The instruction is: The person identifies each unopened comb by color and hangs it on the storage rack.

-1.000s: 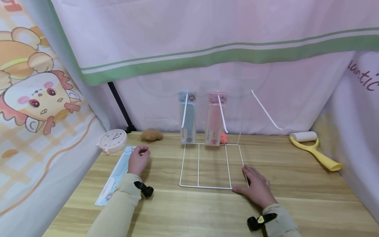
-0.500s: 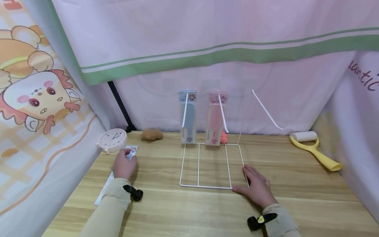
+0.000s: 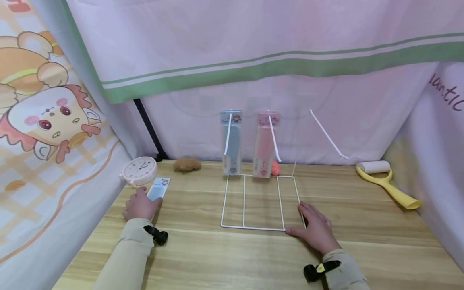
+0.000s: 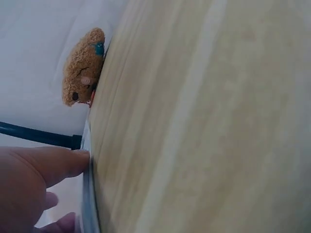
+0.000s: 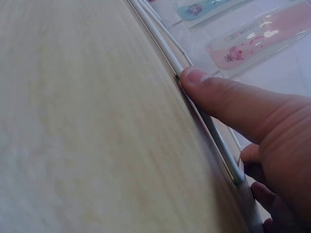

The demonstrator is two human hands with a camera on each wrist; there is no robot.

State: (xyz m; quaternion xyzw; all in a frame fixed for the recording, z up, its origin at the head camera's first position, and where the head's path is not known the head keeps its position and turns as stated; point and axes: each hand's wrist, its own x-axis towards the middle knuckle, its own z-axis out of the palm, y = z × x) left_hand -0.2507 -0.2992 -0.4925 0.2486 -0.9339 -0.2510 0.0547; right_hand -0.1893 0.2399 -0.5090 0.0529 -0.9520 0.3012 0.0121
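My left hand (image 3: 140,204) spans a blue packaged comb (image 3: 158,188) lying on the table at the left. Its thumb and fingers are at opposite edges of the package, and the hand covers the lower part. In the left wrist view the thumb (image 4: 63,162) touches the package edge. My right hand (image 3: 316,227) grips the front right corner of a white wire display rack (image 3: 253,228), its thumb (image 5: 214,87) on the front wire. From two of the rack's hooks hang another blue packaged comb (image 3: 232,141) and a pink packaged comb (image 3: 264,147). The right hook (image 3: 328,133) carries nothing.
A round pink clock (image 3: 140,171) stands at the back left, beside a brown plush toy (image 3: 187,164). A yellow-handled lint roller (image 3: 389,189) lies at the right. Behind the pink comb sits a small coral-red object (image 3: 275,168). Curtains close off the back and sides.
My left hand has moved left and a little toward me, from the package's upper right edge to across its width. The right hand has stayed on the rack.
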